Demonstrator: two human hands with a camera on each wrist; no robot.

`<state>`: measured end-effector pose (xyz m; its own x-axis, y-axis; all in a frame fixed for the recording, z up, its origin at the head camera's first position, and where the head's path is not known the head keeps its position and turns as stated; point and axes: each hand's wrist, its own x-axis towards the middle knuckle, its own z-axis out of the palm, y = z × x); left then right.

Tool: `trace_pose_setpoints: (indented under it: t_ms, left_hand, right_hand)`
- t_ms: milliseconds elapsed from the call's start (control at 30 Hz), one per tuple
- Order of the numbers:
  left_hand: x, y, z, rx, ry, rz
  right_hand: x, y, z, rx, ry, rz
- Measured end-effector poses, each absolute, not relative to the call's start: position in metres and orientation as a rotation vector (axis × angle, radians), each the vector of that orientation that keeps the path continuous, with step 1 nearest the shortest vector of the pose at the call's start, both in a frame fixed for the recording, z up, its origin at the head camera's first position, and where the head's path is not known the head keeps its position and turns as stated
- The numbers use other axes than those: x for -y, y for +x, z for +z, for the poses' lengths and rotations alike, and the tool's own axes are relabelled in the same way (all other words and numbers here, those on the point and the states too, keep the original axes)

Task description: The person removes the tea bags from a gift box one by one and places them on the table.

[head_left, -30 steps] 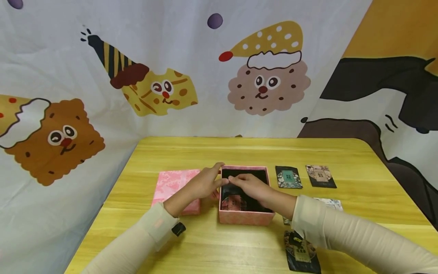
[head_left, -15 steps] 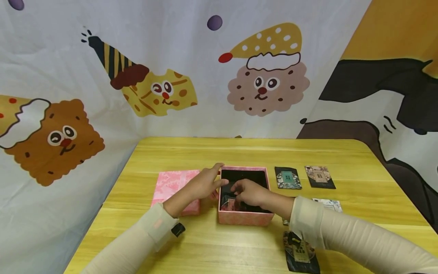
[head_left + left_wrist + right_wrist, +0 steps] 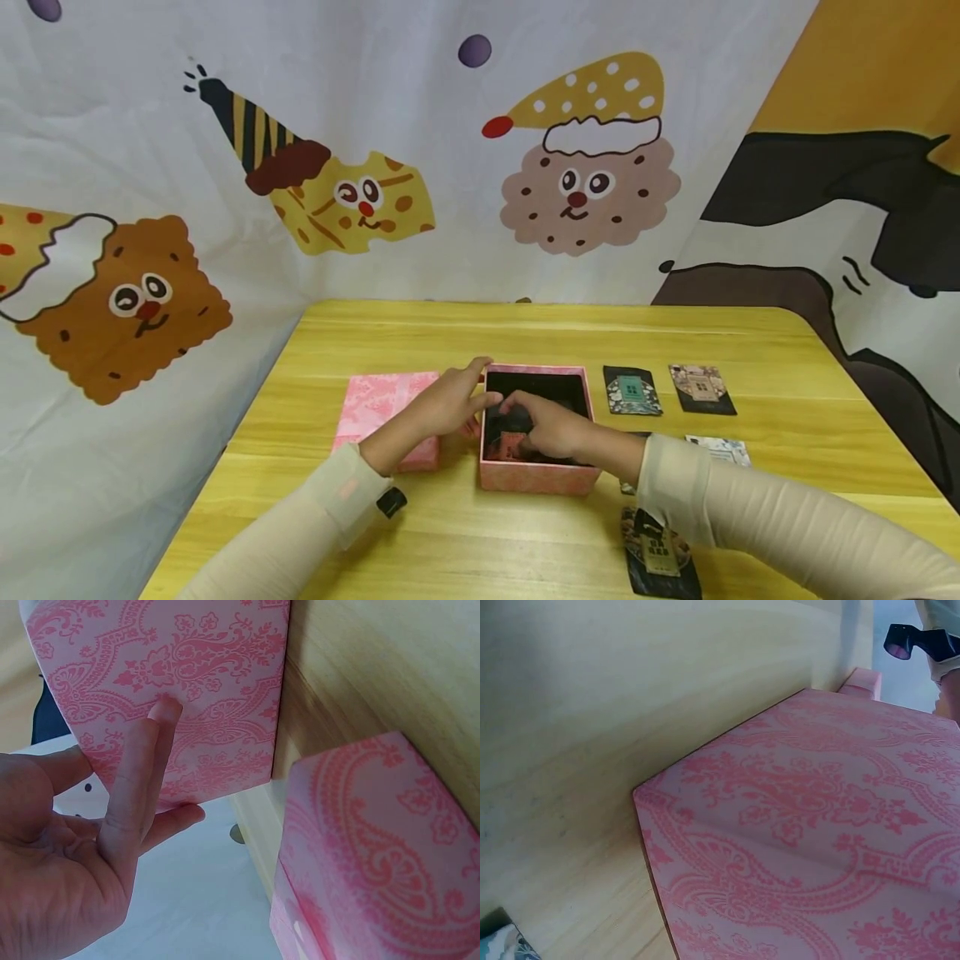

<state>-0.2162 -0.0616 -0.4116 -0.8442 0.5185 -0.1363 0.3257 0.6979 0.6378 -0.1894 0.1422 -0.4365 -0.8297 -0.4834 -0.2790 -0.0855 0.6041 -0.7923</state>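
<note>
An uncovered pink patterned box (image 3: 538, 477) with a black inside stands mid-table. My left hand (image 3: 450, 400) holds its left wall: the thumb is at the rim, and in the left wrist view the fingers lie along the outside of the patterned wall (image 3: 210, 682). My right hand (image 3: 555, 427) reaches down into the box, index finger bent and thumb pointing down at a dark packet (image 3: 512, 446) with a reddish label. Its other fingers are hidden, so a grip on the packet cannot be made out. The right wrist view shows the box's outer wall (image 3: 802, 825) but not the hand.
Left of the box lies a pink lid-like box piece (image 3: 371, 404), partly under my left forearm. To the right are several flat packets: one green-labelled (image 3: 632, 390), one beige-labelled (image 3: 702, 388), one whitish (image 3: 720, 450), one gold-labelled (image 3: 660, 554) near the front. A printed cloth hangs behind.
My right hand has gone from fingers held together over the box to thumb and index spread apart, lower at the packet. The left hand has stayed at the box wall.
</note>
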Motion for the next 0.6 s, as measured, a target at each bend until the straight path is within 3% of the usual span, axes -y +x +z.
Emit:
trace_pose_setpoints:
  t_ms: [600]
  left_hand:
    - [0.0611,-0.2177,-0.4126,-2.609,0.631,0.872]
  right_hand:
    - [-0.1416,-0.1906,-0.4367,-2.283,-0.361,-1.219]
